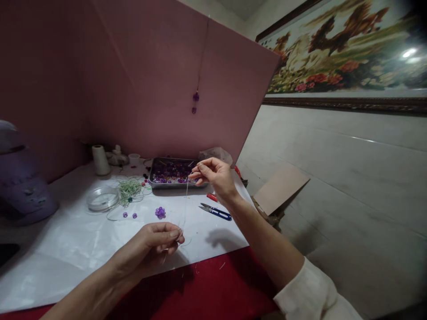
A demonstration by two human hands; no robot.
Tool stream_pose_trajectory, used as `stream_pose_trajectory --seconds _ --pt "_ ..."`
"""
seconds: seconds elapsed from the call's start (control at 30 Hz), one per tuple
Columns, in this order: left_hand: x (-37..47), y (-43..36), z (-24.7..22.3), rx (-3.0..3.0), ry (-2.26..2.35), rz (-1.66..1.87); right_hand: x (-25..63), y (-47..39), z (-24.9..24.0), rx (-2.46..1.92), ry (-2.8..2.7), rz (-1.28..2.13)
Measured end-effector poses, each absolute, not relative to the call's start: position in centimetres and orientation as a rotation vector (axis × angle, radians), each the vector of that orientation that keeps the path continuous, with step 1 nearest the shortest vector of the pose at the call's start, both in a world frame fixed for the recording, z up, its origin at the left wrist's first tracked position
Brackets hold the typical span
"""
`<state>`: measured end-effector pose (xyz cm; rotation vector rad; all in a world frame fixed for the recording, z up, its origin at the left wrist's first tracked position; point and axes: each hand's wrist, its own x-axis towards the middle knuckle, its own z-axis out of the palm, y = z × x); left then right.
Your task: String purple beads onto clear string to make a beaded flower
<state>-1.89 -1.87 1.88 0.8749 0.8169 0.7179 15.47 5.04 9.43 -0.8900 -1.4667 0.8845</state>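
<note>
A thin pale thread (187,195) runs between my two hands above the white sheet. Low and near the front edge, my left hand (163,238) pinches its lower end. My right hand (213,173) is raised in front of the bead tray, with thumb and fingertips closed on the upper part. A purple bead cluster (160,212) lies on the sheet just beyond my left hand, and two small purple beads (130,215) lie left of it. Below my right hand rest blue-handled thread snips (216,211), blades pointing left.
The metal tray (167,186) holds many purple beads. Left of it are green cord (130,189), a clear round dish (102,198) and a thread cone (100,160). A beaded strand (195,96) hangs on the pink panel. Red cloth (200,289) covers the front edge.
</note>
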Motion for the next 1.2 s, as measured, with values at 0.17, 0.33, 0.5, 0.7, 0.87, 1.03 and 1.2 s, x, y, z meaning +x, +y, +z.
stream_pose_trajectory --seconds 0.17,0.33,0.5,0.7,0.87,1.03,1.2 --pt "-1.8 -1.6 1.5 0.783 0.765 0.669 15.9 4.8 5.5 -1.245 -1.577 0.906" --pt "-1.9 -1.4 0.8 0.765 0.728 0.721 16.4 -0.3 2.6 -1.364 -1.672 1.171" --pt "-2.1 -1.2 0.6 0.767 0.674 0.717 15.0 -2.7 1.0 -1.294 -1.543 1.499" --pt "-2.3 -1.2 1.0 0.757 0.720 0.741 15.3 -2.6 -0.4 -1.295 -1.616 1.347" --pt "-2.2 -1.2 1.0 0.725 0.733 0.777 17.3 -3.6 0.8 -1.312 -1.676 1.303" --pt "-2.1 -1.3 1.0 0.705 0.774 0.790 19.0 -4.3 2.4 -1.279 -1.714 1.275" --pt "-2.1 -1.3 1.1 0.697 0.805 0.805 19.4 -5.1 3.8 -1.228 -1.763 1.414"
